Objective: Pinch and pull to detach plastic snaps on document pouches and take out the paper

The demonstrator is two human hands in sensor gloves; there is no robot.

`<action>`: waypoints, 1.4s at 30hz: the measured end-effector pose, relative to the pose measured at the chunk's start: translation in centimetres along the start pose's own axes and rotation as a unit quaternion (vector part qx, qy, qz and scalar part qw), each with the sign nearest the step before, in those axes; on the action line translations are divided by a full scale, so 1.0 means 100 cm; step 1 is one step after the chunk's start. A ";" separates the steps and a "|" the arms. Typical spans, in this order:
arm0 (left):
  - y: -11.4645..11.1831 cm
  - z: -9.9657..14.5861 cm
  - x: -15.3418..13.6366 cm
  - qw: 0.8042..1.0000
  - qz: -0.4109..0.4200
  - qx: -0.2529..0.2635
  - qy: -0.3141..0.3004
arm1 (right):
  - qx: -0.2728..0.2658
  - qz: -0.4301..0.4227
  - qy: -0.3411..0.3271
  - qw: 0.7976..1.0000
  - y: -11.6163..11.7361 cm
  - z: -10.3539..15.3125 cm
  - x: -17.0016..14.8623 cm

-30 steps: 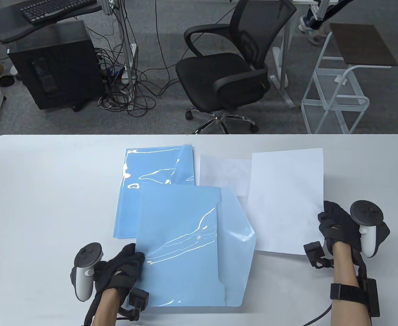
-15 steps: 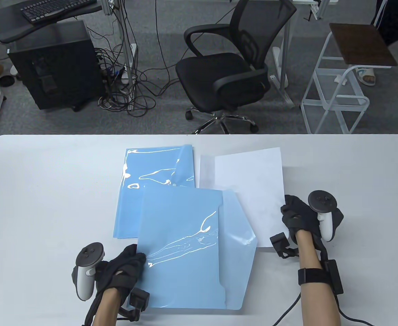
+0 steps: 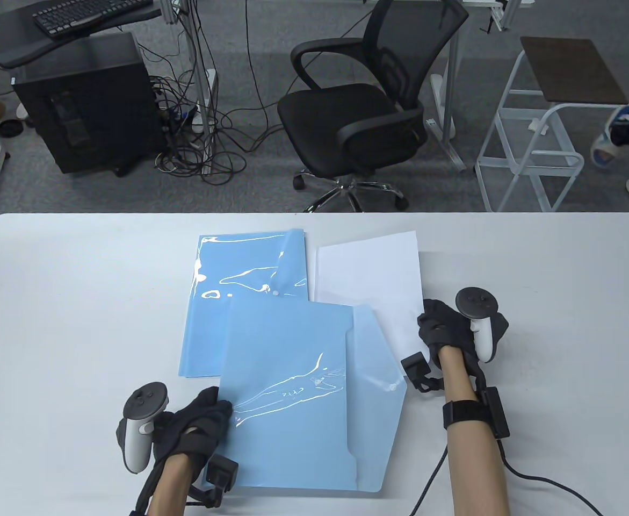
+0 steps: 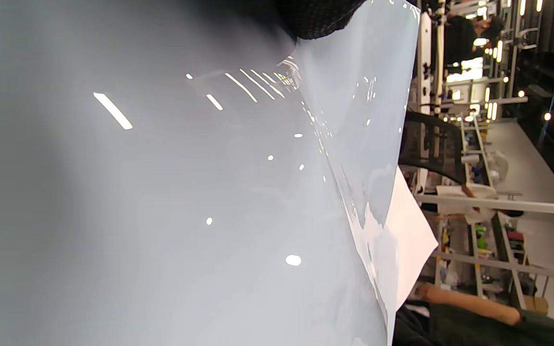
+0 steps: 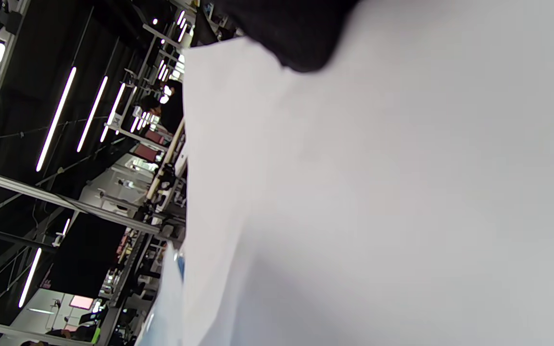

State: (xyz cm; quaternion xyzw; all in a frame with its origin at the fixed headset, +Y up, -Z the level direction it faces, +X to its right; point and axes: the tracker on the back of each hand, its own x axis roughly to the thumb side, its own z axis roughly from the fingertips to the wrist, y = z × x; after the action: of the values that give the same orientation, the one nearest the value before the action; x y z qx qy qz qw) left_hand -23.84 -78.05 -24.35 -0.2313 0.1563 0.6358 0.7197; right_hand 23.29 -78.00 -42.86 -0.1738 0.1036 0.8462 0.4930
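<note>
A: Since a second ago the white sheet (image 3: 370, 279) has slid left across the worktop (image 3: 78, 301), carried by the right hand (image 3: 446, 328), and now lies over the other sheet that was bare beside the pouches; the right hand has come in with it. The near pouch (image 3: 287, 392) has shifted only slightly.

B: And the grip on each side?

A: The right hand's fingers curl onto the sheet's right edge, near its lower corner, pinching it. The left hand (image 3: 196, 422) grips the near pouch at its lower left edge, fingers curled over the plastic.

B: What is in the pouches?

A: The near pouch lies with its flap (image 3: 378, 365) folded open to the right of the left grip, its snap (image 3: 393, 385) undone, and I see no paper inside. The far pouch (image 3: 244, 279) lies beyond the left grip, partly under the near one, its flap curled up at the top; whether it holds anything I cannot tell.

B: Count them.

A: Two blue pouches. One sheet shows plainly; only a thin white strip at its left edge may be the second sheet beneath. The flap's tip lies just left of the right grip.
</note>
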 end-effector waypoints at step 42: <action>-0.011 -0.001 -0.003 1.000 -0.005 -0.003 -0.029 | 0.098 -0.041 -0.067 0.992 -0.007 0.128 -0.027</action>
State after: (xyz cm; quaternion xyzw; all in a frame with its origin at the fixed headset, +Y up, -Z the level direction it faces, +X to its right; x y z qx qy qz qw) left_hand -22.79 -78.39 -24.14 -0.2152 0.1322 0.6391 0.7265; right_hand 22.66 -75.42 -30.06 -0.0713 0.1455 0.8207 0.5478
